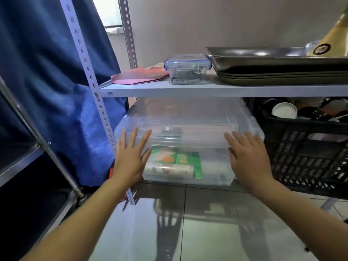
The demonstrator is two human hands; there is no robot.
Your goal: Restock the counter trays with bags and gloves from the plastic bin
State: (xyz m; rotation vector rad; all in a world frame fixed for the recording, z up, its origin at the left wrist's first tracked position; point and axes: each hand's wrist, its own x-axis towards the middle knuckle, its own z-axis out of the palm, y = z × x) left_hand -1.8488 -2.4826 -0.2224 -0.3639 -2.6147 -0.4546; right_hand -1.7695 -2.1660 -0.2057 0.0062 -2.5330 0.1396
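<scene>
I had both hands on the front of the clear lidded plastic bin. It sat low in the rack, in the bay straight under the grey shelf board, with a black slatted crate just beside it on the right. My left hand lay flat against the front left corner, fingers straight and spread. My right hand mirrored it at the front right corner, equally flat and gripping nothing.

I judged the bin light. Through the front wall I saw little more than a green printed pack with a roll lying against it. The walls looked thin and smooth, so I expected them to flex and slide under bare palms. The lip under the lid's rim seemed the surest hold, one hand at each end. I would not have trusted the lid itself to carry anything. With the shelf board close above and the crate crowding the right side, I reckoned it needed sliding out level before any lift.
</scene>
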